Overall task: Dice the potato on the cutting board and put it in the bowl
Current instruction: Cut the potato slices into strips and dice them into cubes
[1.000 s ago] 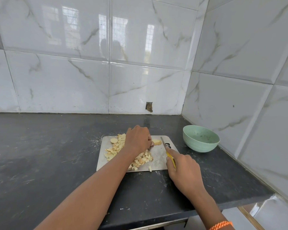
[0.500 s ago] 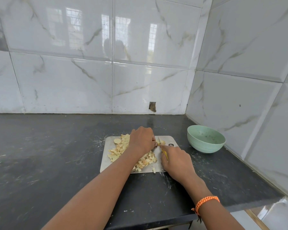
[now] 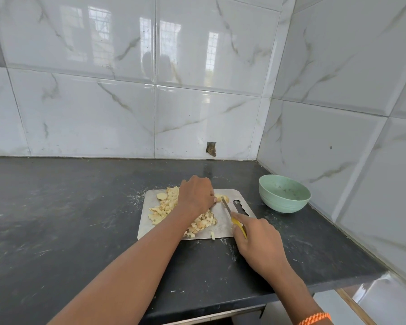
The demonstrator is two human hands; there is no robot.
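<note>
Two walls: glossy white marbled tiles (image 3: 197, 66) filled the upper frame and the right side, meeting in a corner at right of centre.
Counter: a dark stone countertop (image 3: 56, 219) spanned the lower half, dusted with pale flecks near the board.
Left arm: it crossed from the bottom edge up to the middle, lying over the cut pile and hiding part of it.
Cutting board: a metal cutting board (image 3: 223, 227) lay at centre, with a handle slot at its right end.
Bowl: a pale green bowl (image 3: 284, 193) stood right of the board, near but apart from it, by the right wall.
Diced pile: pale yellow potato cubes (image 3: 164, 206) were spread over the board's left and middle, with one round slice at the upper left.
Left hand: the left hand (image 3: 197, 193) had its fingers curled down onto the remaining potato piece (image 3: 221, 197) at the board's upper middle, pinning it.
Right hand: the right hand (image 3: 260, 242) was wrapped around the yellow handle of a knife (image 3: 227, 207), forefinger laid along it; the blade tip met the held piece.
Wristband: an orange braided band (image 3: 314, 319) sat on the right wrist, bottom right.
</note>
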